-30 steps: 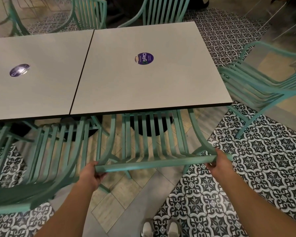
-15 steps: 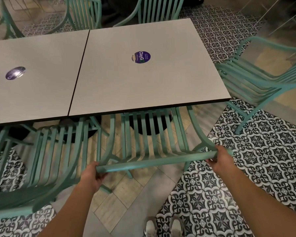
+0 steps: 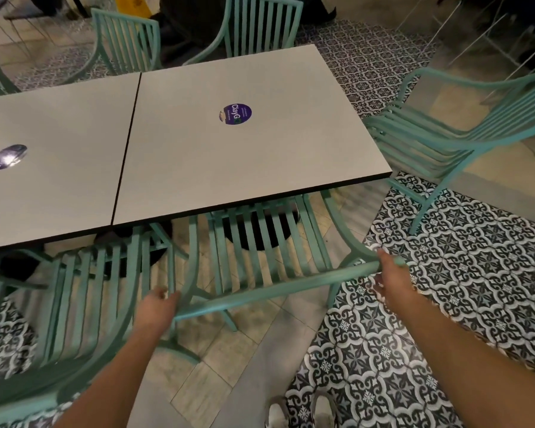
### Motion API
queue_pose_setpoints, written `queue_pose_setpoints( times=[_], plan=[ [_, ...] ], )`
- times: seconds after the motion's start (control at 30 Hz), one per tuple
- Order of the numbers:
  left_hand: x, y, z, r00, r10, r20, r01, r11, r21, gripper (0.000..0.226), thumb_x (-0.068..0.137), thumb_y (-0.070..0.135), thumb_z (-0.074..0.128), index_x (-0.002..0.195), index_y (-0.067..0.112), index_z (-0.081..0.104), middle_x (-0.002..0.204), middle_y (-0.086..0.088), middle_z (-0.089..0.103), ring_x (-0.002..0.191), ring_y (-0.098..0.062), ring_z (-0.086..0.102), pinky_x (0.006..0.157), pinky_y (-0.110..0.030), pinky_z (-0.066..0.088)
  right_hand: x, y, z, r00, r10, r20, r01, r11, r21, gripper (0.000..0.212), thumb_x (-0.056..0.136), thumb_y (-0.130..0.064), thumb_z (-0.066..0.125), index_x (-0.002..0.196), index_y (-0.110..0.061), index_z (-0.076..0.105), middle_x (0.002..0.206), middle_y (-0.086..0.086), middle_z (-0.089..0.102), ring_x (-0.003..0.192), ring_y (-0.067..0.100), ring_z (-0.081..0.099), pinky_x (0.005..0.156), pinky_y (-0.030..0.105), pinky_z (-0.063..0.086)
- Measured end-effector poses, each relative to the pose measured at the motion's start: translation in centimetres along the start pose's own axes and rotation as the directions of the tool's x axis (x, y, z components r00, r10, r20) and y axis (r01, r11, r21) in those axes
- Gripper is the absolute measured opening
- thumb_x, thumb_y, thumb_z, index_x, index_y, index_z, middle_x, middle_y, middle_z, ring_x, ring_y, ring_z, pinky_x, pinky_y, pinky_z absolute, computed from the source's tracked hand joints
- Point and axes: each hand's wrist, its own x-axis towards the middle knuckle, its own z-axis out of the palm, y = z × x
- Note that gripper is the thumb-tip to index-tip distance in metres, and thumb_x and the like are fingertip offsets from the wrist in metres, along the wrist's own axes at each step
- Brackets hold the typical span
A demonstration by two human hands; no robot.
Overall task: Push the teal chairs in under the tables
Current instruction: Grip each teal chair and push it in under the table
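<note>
A teal slatted chair (image 3: 269, 288) stands in front of me at the near edge of the right grey table (image 3: 244, 156), its seat partly beneath the tabletop. My left hand (image 3: 156, 307) grips the left end of its top rail. My right hand (image 3: 389, 279) grips the right end. A second teal chair (image 3: 84, 304) sits to the left, at the left grey table (image 3: 53, 168), its backrest close to my left arm. Another teal chair (image 3: 454, 131) stands off the right table's end, away from it.
Two more teal chairs (image 3: 130, 41) (image 3: 260, 26) stand at the far side of the tables. Round purple stickers (image 3: 236, 114) mark each tabletop. Black table bases show under the tops. The floor is patterned tile with plain tile beneath the tables. My shoes (image 3: 300, 412) are at the bottom.
The chair I hold has slid a little further under the right table, and both hands went forward with its top rail. My view has shifted slightly.
</note>
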Motion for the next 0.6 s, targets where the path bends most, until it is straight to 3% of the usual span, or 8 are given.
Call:
queue_pose_setpoints(
  times=[0.07, 0.13, 0.2, 0.27, 0.37, 0.47, 0.53, 0.6],
  plan=[
    [-0.4, 2.5, -0.3, 0.988, 0.152, 0.025, -0.154, 0.975, 0.163, 0.040, 0.097, 0.030, 0.053, 0.133, 0.012, 0.051, 0.101, -0.005, 0.062, 0.073, -0.015, 0.061, 0.056, -0.026, 0.044, -1.0, -0.2, -0.8, 0.993, -0.115, -0.017, 0.112, 0.986, -0.119, 0.061, 0.093, -0.044, 0.055, 0.141, -0.011, 0.035, 0.119, 0.011, 0.054, 0.099, 0.023, 0.051, 0.085, 0.034, 0.044],
    [-1.0, 5.8, 0.5, 0.943, 0.324, 0.080, -0.332, 0.885, 0.326, 0.040, 0.096, 0.030, 0.055, 0.132, 0.013, 0.053, 0.112, -0.007, 0.063, 0.084, -0.016, 0.064, 0.070, -0.030, 0.052, -1.6, -0.4, -2.5, 0.978, -0.209, -0.008, 0.197, 0.932, -0.306, 0.073, 0.090, -0.052, 0.053, 0.148, -0.017, 0.024, 0.139, 0.016, 0.047, 0.110, 0.029, 0.055, 0.092, 0.042, 0.047],
    [-1.9, 9.5, 2.4, 0.847, 0.516, 0.128, -0.518, 0.746, 0.418, 0.038, 0.095, 0.031, 0.055, 0.129, 0.014, 0.056, 0.123, -0.008, 0.062, 0.102, -0.022, 0.061, 0.089, -0.038, 0.050, -1.7, -0.7, -5.2, 0.956, -0.292, 0.012, 0.265, 0.849, -0.457, 0.083, 0.084, -0.067, 0.049, 0.148, -0.021, 0.025, 0.147, 0.011, 0.040, 0.111, 0.029, 0.057, 0.091, 0.045, 0.050],
    [-3.1, 13.3, 4.4, 0.749, 0.628, 0.212, -0.636, 0.591, 0.496, 0.040, 0.096, 0.033, 0.053, 0.132, 0.016, 0.055, 0.128, -0.007, 0.059, 0.112, -0.025, 0.057, 0.098, -0.041, 0.045, -1.9, -1.4, -7.0, 0.933, -0.355, 0.056, 0.323, 0.761, -0.562, 0.083, 0.082, -0.071, 0.045, 0.146, -0.020, 0.031, 0.148, 0.010, 0.040, 0.117, 0.027, 0.054, 0.098, 0.048, 0.045],
    [-5.9, 19.4, 8.5, 0.622, 0.691, 0.367, -0.738, 0.361, 0.571, 0.042, 0.097, 0.037, 0.047, 0.136, 0.019, 0.052, 0.132, -0.003, 0.057, 0.120, -0.023, 0.053, 0.107, -0.042, 0.037, -2.0, -3.3, -10.3, 0.917, -0.395, 0.052, 0.338, 0.704, -0.625, 0.069, 0.092, -0.056, 0.047, 0.147, -0.017, 0.032, 0.148, 0.011, 0.041, 0.126, 0.031, 0.049, 0.108, 0.049, 0.036],
    [-9.4, 25.8, 13.4, 0.515, 0.714, 0.475, -0.800, 0.201, 0.565, 0.043, 0.098, 0.038, 0.042, 0.136, 0.021, 0.051, 0.134, 0.001, 0.054, 0.125, -0.021, 0.048, 0.115, -0.041, 0.025, -0.7, -4.8, -13.9, 0.916, -0.401, 0.023, 0.322, 0.699, -0.638, 0.067, 0.093, -0.053, 0.047, 0.148, -0.019, 0.028, 0.148, 0.010, 0.040, 0.124, 0.029, 0.051, 0.105, 0.047, 0.037],
    [-12.0, 29.9, 16.9, 0.426, 0.731, 0.533, -0.833, 0.086, 0.547, 0.042, 0.097, 0.037, 0.042, 0.134, 0.020, 0.052, 0.131, -0.001, 0.056, 0.123, -0.022, 0.050, 0.112, -0.040, 0.028, 0.3, -6.2, -16.5, 0.910, -0.414, 0.035, 0.343, 0.701, -0.625, 0.065, 0.093, -0.051, 0.049, 0.147, -0.020, 0.030, 0.143, 0.011, 0.046, 0.112, 0.025, 0.059, 0.101, 0.046, 0.044],
    [-14.8, 33.9, 20.0, 0.338, 0.754, 0.564, -0.853, -0.009, 0.522, 0.041, 0.095, 0.037, 0.043, 0.130, 0.019, 0.054, 0.127, -0.003, 0.059, 0.118, -0.025, 0.053, 0.105, -0.040, 0.034, 1.2, -8.0, -19.3, 0.902, -0.428, 0.056, 0.367, 0.694, -0.620, 0.062, 0.094, -0.044, 0.052, 0.147, -0.020, 0.030, 0.144, 0.009, 0.044, 0.113, 0.023, 0.057, 0.101, 0.043, 0.044]
  ],
)
